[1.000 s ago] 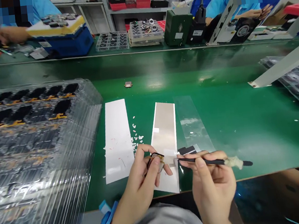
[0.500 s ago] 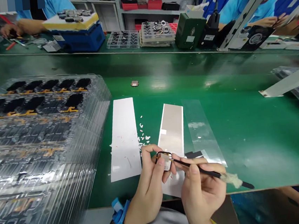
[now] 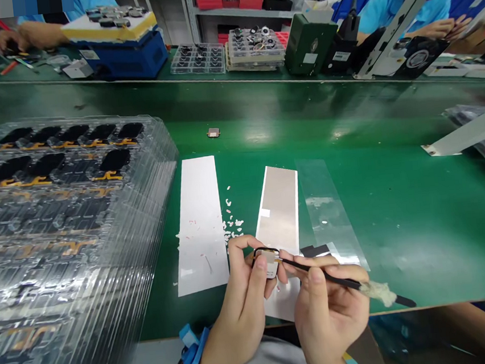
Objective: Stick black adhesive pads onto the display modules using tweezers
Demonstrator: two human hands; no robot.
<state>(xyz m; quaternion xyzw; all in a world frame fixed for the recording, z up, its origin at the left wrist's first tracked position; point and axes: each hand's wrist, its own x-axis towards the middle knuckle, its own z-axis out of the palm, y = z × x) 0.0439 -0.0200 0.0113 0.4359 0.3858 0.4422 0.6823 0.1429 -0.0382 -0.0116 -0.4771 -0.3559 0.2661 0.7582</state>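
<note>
My left hand [image 3: 240,296] pinches a small rounded-square part [image 3: 268,262] with a dark rim, held just above the green bench. My right hand [image 3: 327,311] grips thin black tweezers [image 3: 342,282], their tip touching the part's right edge; a wad of pale tape wraps the tweezers' back end. Under the hands lies a silvery backing sheet [image 3: 279,207]. A white sheet [image 3: 200,220] with small marks lies left of it, with white peeled scraps [image 3: 231,220] between the two. A blue strap [image 3: 193,355] circles my left wrist.
A tall stack of clear trays [image 3: 58,222] with black parts fills the left. A clear film strip [image 3: 329,213] lies right of the silvery sheet, a small part [image 3: 213,132] farther back. Other people work across the belt beside a blue box [image 3: 127,55] and green device [image 3: 304,41].
The tweezers' tip moved left from the silvery sheet to the part in my left hand. Over the last half second the hands barely moved.
</note>
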